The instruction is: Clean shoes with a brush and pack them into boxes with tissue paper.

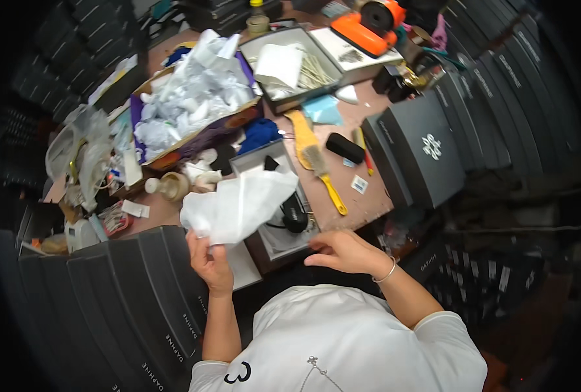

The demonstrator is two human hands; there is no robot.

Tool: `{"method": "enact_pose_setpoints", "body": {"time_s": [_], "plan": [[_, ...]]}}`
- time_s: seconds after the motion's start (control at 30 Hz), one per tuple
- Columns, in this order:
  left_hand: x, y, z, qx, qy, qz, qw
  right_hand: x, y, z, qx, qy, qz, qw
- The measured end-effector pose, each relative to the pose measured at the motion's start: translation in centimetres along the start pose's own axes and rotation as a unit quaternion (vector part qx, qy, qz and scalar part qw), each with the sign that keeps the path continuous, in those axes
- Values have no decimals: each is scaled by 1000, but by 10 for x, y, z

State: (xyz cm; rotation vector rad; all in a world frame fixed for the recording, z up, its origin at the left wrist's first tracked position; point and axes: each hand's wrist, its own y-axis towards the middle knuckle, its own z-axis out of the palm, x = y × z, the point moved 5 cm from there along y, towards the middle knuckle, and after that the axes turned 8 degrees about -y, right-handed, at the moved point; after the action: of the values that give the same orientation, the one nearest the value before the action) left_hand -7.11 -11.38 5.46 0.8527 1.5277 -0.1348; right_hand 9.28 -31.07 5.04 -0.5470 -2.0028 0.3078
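My left hand (211, 264) pinches the near edge of a white sheet of thin wrapping paper or cloth (235, 204), which spreads over the left part of an open shoe box (254, 155). Inside that box a black shoe (294, 214) shows beside the sheet; the sheet covers part of the contents. My right hand (343, 252) hovers by the box's near right corner, fingers apart and holding nothing. A silver bangle circles that wrist. What seems to be the white box lid (245, 266) lies partly under my left hand's side.
Beyond the box stands a purple-edged carton (202, 124) of crumpled white paper. A yellow-handled brush (333, 193), a black block (345, 148) and an orange tape dispenser (364, 34) lie rightward. Dark shoe boxes (133, 294) line the left; more boxes (428, 147) stand right. A bottle (171, 187) lies leftward.
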Motion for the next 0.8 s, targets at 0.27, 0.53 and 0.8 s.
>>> {"method": "enact_pose_setpoints", "body": {"time_s": [0.27, 0.53, 0.8], "plan": [[-38, -45, 111, 188, -289, -167, 924, -75, -89, 1, -296, -92, -177, 934], [13, -28, 116, 187, 137, -129, 964, -396, -203, 11, 38, -206, 421, 883], [61, -76, 119, 151, 210, -260, 930, -139, -23, -17, -188, -11, -96, 977]]}}
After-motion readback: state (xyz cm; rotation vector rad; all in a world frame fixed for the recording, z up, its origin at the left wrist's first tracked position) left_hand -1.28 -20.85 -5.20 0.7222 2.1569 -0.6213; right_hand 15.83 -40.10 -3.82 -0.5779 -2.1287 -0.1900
